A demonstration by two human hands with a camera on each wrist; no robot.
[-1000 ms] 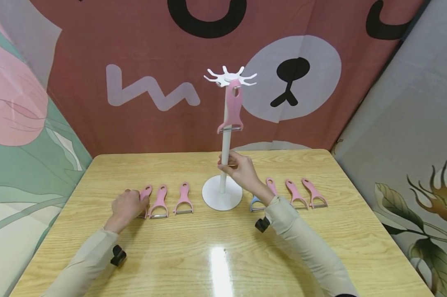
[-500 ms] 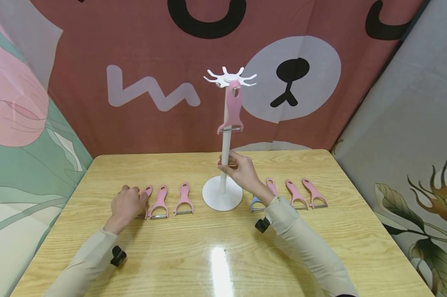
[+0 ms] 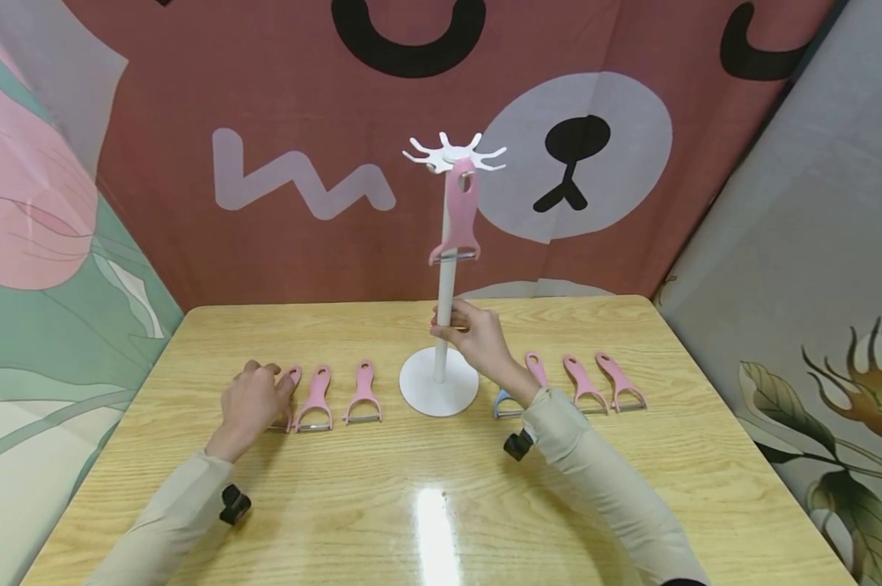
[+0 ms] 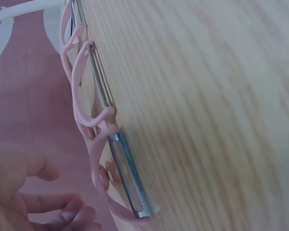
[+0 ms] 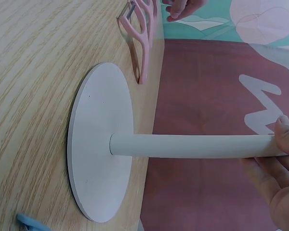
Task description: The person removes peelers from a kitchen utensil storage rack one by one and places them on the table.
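Note:
My left hand (image 3: 252, 407) hovers at the leftmost pink peeler (image 3: 294, 376), partly covering it. In the left wrist view, its thumb and loosely bent fingers stand apart from that peeler's metal blade (image 4: 130, 175), holding nothing. Two more pink peelers, a middle one (image 3: 316, 399) and an inner one (image 3: 364, 392), lie alongside. My right hand (image 3: 481, 338) pinches the white pole (image 3: 446, 285) of an upright stand between thumb and fingers, above its round base (image 5: 101, 139). From a front hook of the stand's hook ring (image 3: 451, 153) hangs a pink peeler (image 3: 461, 213), blade down.
Right of the stand lie a blue peeler head (image 3: 505, 399) and a pink handle (image 3: 534, 365), partly hidden by my right wrist. Farther right are two pink peelers, a nearer (image 3: 583, 382) and an outer one (image 3: 620, 381). A printed cloth (image 3: 302, 260) hangs behind the wooden table (image 3: 353, 505).
My left hand's fingers have lifted and loosened slightly at the leftmost peeler, showing more of its handle. The right hand and the stand have stayed in place.

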